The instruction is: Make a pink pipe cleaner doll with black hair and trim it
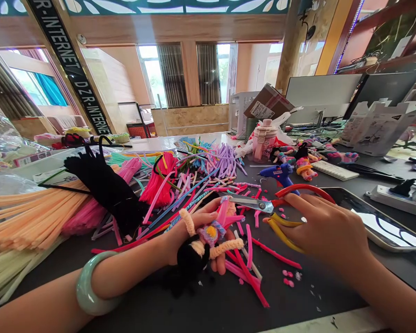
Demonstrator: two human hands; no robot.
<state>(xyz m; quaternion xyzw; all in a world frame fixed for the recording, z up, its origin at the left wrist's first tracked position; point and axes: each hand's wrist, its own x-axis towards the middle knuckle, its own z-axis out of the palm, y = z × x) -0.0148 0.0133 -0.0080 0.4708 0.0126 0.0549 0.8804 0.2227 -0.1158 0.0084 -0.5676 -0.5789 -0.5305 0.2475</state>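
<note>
In my left hand (180,231) lies a small doll (210,235) made of pipe cleaners, with a black head, peach arms and a pink and purple body. My fingers wrap around it from behind and below. My right hand (329,226) grips scissors (261,204) with one red and one yellow handle. Their blades reach left to the pink lower end of the doll and look slightly parted; whether they touch it I cannot tell. Beneath the doll, pink and red pipe cleaner pieces (247,273) are scattered over the dark tabletop.
Bundles of black (107,189), peach (31,222) and hot pink pipe cleaners (161,180) crowd the left. Behind the scissors lies a blue glue gun (279,172). A pink bottle (264,141), finished dolls (303,164), a tablet (384,226) and a power strip (398,201) occupy the right.
</note>
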